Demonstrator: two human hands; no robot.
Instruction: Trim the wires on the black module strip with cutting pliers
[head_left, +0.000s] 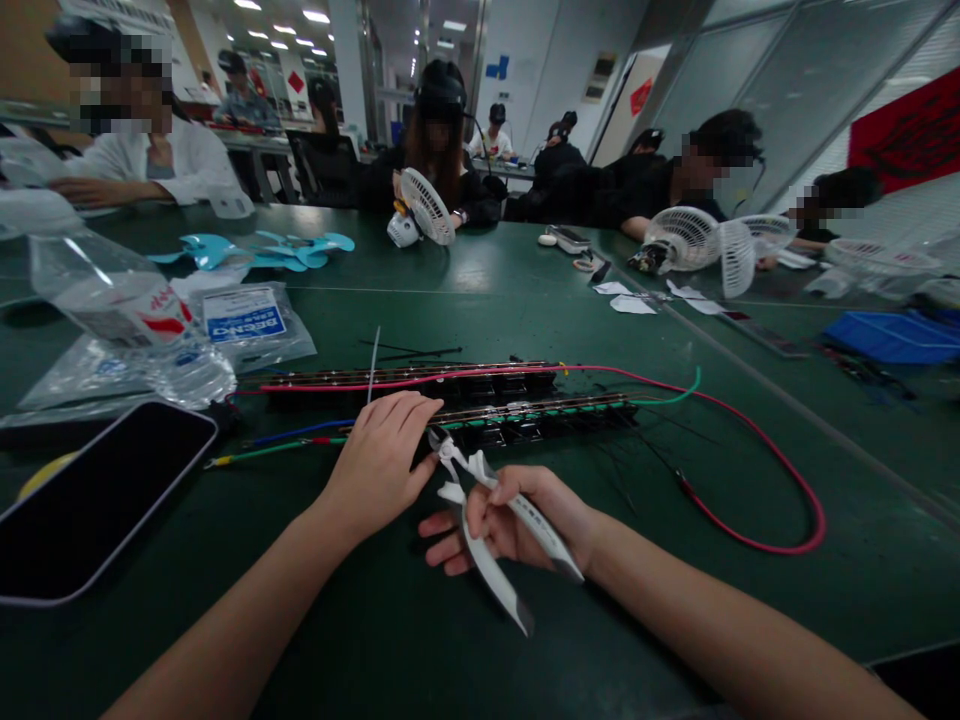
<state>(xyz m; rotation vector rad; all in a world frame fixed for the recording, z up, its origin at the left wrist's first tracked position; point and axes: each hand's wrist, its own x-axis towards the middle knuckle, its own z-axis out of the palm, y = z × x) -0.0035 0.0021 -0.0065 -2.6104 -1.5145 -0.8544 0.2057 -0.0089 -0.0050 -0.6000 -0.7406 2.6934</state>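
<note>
My left hand (386,450) is curled over the near black strip (525,420), fingers on top and thumb at its front side. The strip carries metal rails and a green wire (585,402) along its length. My right hand (517,515) grips diagonal cutters (480,530) with white and grey handles, which stand spread apart. The cutters' jaws lie beside my left thumb, at the strip's front edge; whether they touch it I cannot tell. Behind lies a second black strip (495,378) with a red wire (814,510) looping off to the right. A pale cable tie (373,365) sticks up behind my left hand.
At the left are a phone (105,500), a water bottle (127,310) and a plastic bag with a blue label (251,318). Blue fan blades (262,252) lie farther back. Across the table, people handle white fan parts (427,205). A blue tray (892,337) stands at right.
</note>
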